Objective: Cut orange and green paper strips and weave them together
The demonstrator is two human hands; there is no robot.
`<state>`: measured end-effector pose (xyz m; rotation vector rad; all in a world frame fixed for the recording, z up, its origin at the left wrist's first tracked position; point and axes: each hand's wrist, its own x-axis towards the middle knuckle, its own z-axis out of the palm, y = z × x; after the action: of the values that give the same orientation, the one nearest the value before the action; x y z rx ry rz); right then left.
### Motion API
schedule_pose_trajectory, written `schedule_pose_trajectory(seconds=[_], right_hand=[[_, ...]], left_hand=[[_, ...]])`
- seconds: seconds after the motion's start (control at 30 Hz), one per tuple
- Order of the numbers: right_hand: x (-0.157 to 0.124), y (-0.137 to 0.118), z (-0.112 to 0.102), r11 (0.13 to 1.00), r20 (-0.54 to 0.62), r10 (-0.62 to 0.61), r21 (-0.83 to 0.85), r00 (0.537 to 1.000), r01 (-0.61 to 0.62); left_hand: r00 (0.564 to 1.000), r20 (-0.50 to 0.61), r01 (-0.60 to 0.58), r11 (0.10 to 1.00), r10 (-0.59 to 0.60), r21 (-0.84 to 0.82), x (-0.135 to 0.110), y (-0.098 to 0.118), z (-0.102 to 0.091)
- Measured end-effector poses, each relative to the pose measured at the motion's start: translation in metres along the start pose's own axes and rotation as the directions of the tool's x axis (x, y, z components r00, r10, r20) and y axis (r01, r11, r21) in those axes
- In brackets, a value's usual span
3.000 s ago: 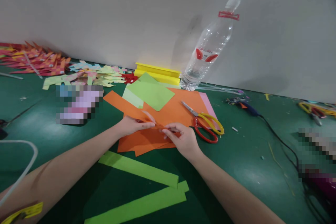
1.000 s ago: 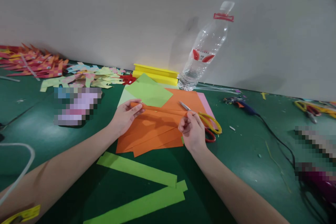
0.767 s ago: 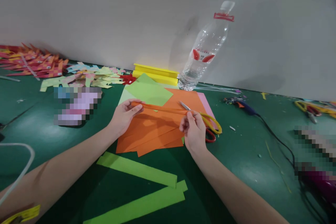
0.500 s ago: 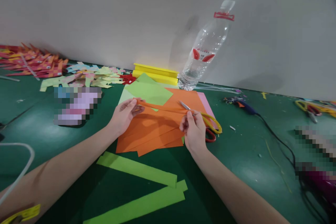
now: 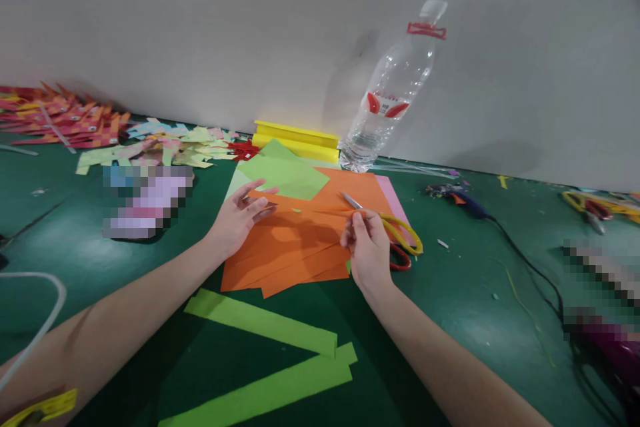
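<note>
Between thumb and fingers, my right hand pinches one end of a narrow orange paper strip, which is hard to tell from the orange sheets below. My left hand has its fingers spread and empty, over the left side of the stack of orange paper. A green paper square lies on the back of that stack. Scissors with yellow and red handles rest beside my right hand, partly hidden by it. Two green paper strips lie in front of the stack.
A plastic bottle leans near the wall behind a yellow folded piece. Paper scraps and red-orange woven paper pieces lie back left. A blurred phone sits left. A corded dark-blue tool and more scissors lie right.
My left hand has let go of its end of the orange strip and opened its fingers. My right hand still pinches the other end, almost in the same place.
</note>
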<state>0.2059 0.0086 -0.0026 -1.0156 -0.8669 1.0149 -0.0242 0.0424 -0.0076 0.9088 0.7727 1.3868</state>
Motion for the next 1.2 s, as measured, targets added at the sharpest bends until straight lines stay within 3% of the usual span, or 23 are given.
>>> schedule_pose_trajectory(seconds=[0.73,1.2], right_hand=[[0.001,0.003,-0.002,1.000,-0.003,-0.014,-0.002,1.000,0.014],[0.003,-0.002,-0.005,0.996,-0.043,-0.091,-0.026,0.995,0.090]], left_hand=[[0.999,-0.024,0.034,0.999,-0.035,-0.016,0.001,-0.004,-0.001],[0.998,0.045,-0.041,0.983,0.033,0.179,-0.007,0.007,0.005]])
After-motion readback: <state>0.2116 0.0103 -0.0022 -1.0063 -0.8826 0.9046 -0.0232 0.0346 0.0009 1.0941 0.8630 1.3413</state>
